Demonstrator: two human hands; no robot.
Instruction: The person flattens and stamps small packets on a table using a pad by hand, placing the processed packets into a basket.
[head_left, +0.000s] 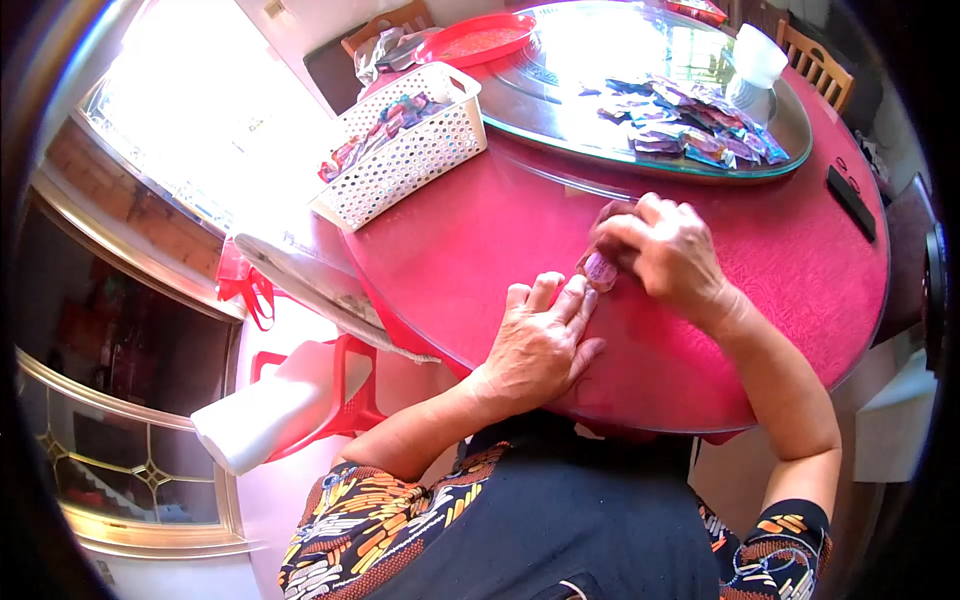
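Observation:
On the red tabletop, a small round pinkish-purple item point(600, 270) lies between my two hands. My left hand point(540, 342) rests on the table with its fingers spread, the fingertips at the item's left side. Just above and to the right, my right hand point(668, 248) is closed, its fingers curled down over a dark, crinkled piece point(612, 222) beside the item. The exact grip of the right fingertips is partly hidden.
A white perforated basket point(410, 170) of small wrapped packets stands at the upper left. The glass turntable point(540, 110) bears a pile of shiny packets point(690, 120) and a white cup point(760, 56). A red tray point(478, 40) and a black remote-like object point(851, 204) are farther out.

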